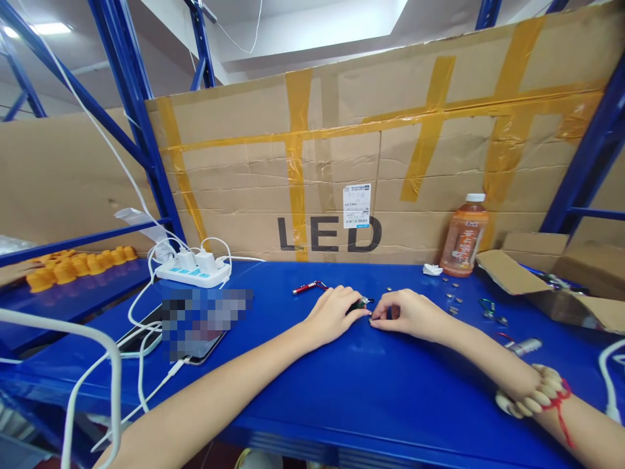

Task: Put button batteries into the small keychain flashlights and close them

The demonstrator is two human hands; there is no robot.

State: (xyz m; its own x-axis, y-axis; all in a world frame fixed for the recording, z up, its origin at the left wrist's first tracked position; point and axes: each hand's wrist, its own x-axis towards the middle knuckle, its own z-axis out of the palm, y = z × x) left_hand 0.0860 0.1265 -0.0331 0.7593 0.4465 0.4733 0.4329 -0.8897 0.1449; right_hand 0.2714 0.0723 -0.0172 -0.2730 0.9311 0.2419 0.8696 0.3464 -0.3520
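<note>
My left hand [336,312] is closed around a small dark green piece [361,304] with a metallic and black end. Most of that piece is hidden by the fingers. Facing it, my right hand [413,315] pinches a tiny dark round piece [372,318] between thumb and forefinger, just above the blue table [332,384]. The fingertips of both hands nearly meet. A slim red pen-shaped light [305,288] with a dark strap lies beyond my left hand. Several small silver button cells [449,296] are scattered beyond my right hand, beside a green clip [486,305].
A silver cylinder [526,346] with a red strap lies near my right forearm. Behind stand a drink bottle [466,238] and an open cardboard box [561,299]. On the left are a power strip [193,270], white cables, phones [208,348] and orange caps [78,266].
</note>
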